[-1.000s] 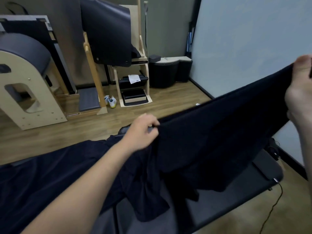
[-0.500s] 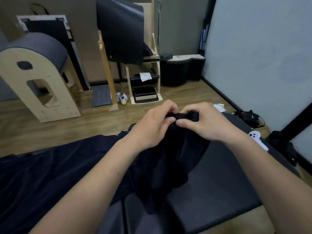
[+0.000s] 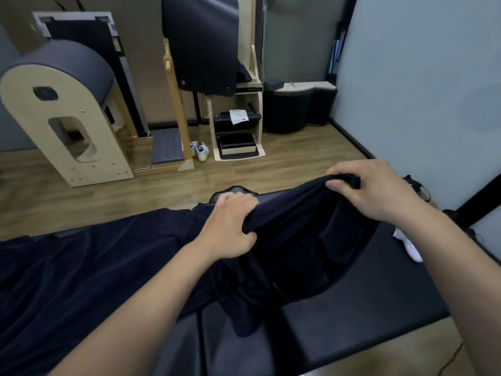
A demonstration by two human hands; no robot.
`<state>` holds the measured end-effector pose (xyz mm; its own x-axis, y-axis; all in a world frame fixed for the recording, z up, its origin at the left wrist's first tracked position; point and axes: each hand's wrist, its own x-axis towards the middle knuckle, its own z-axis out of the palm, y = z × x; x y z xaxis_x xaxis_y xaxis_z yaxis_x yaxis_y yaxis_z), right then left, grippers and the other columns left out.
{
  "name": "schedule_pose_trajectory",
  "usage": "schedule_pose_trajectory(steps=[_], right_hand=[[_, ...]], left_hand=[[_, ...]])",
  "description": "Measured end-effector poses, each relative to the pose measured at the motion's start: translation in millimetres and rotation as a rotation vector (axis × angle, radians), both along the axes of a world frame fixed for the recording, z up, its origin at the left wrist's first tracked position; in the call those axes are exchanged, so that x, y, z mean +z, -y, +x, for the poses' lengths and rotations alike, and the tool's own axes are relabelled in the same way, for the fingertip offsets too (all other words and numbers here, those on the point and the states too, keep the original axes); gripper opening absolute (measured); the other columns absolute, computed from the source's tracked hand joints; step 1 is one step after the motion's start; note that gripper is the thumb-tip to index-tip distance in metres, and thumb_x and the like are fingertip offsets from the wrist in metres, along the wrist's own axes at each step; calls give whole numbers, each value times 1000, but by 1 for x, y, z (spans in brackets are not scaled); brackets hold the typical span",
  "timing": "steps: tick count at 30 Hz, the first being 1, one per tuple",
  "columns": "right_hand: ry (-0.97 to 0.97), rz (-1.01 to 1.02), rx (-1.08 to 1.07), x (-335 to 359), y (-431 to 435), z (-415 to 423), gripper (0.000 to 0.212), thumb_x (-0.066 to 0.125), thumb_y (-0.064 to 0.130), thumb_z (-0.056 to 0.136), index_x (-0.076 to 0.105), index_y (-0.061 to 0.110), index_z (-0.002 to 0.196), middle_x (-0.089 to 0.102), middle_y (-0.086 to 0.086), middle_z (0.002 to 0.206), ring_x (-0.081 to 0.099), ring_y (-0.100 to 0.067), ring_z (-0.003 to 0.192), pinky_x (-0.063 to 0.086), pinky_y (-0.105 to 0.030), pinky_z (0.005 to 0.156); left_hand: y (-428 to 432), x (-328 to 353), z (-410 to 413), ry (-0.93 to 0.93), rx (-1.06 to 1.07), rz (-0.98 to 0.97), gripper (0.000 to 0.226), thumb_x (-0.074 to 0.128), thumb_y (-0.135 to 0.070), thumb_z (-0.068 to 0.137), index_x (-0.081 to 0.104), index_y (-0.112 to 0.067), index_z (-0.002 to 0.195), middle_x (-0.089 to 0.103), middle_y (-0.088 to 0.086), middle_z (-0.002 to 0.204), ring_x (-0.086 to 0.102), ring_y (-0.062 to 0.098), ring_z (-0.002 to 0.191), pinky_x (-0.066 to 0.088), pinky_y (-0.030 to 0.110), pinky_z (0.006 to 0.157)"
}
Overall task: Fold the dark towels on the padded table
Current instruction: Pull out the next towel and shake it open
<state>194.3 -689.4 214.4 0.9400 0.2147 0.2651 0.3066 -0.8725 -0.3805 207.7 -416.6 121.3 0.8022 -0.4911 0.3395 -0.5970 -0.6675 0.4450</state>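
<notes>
A dark navy towel hangs doubled over above the black padded table. My left hand grips its top edge at the left end. My right hand pinches the same edge at the right end, a little higher and further away. The edge is stretched fairly taut between both hands, and the lower part drapes down onto the table. More dark towel fabric lies spread over the left half of the table.
A white object lies at the table's right edge. Beyond the table is wooden floor with an arched wooden barrel, a wooden chair unit, white shoes and a black bin. A pale wall stands at right.
One second ago my hands held the towel stretched wide, right hand high. They came together at the middle, and now they have drawn apart again along the doubled edge.
</notes>
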Motion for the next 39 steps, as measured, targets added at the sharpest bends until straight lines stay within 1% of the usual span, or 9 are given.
schedule_pose_trajectory(steps=[6,10,18,23,26,28,32,36,39], right_hand=[[6,19,-140,-6,27,-5,6,67,26,90,72,27,92,69,1,82,58,-17,74,45,-32,68],[6,14,-143,-6,30,-10,5,68,24,90,72,25,91,68,2,81,57,-19,77,44,-32,71],[65,110,-153,1,32,-21,7,71,17,88,75,22,91,66,20,72,54,-3,76,36,-3,69],[196,217,-231,20,47,-20,23,70,16,88,67,39,84,63,33,80,59,-8,83,35,-1,72],[230,228,-211,26,52,-22,34,69,17,88,61,48,77,65,22,86,58,-1,78,38,-6,74],[238,216,-242,27,60,-22,27,69,17,88,64,43,82,70,7,81,61,-8,79,39,-7,75],[222,213,-393,22,85,-14,10,69,19,90,75,17,96,73,-10,92,61,-20,89,31,2,71],[254,298,-467,27,93,-3,15,66,23,92,73,14,102,67,-4,89,60,-21,92,35,-9,70],[253,330,-519,32,98,0,13,67,25,91,72,18,100,69,-5,93,61,-23,93,34,-5,66]], left_hand=[[-2,-2,7,223,-138,148,47,58,-6,61,59,-10,107,60,-2,96,52,19,93,38,34,106],[5,-30,2,146,-170,221,58,51,-1,71,40,-14,127,56,6,102,55,26,81,52,39,68],[17,-53,5,201,44,200,36,38,-15,78,67,-15,99,64,1,86,56,22,62,40,31,57],[25,-71,-3,231,-37,266,32,43,-19,84,73,-21,93,60,-5,78,56,17,62,44,32,65],[31,-71,-5,147,14,144,34,47,-38,88,71,-15,97,61,-4,82,60,18,72,47,34,76],[27,-54,8,178,70,66,30,54,-37,87,67,-11,92,60,2,82,60,24,75,52,37,73],[2,62,56,391,119,-28,20,57,9,72,63,-3,86,61,14,86,59,32,81,53,44,71],[5,208,68,621,64,-241,20,50,7,77,60,-2,92,60,5,88,55,14,80,44,18,75],[22,216,67,538,-22,-199,26,51,1,81,62,-4,104,62,1,97,57,13,90,40,13,84]])
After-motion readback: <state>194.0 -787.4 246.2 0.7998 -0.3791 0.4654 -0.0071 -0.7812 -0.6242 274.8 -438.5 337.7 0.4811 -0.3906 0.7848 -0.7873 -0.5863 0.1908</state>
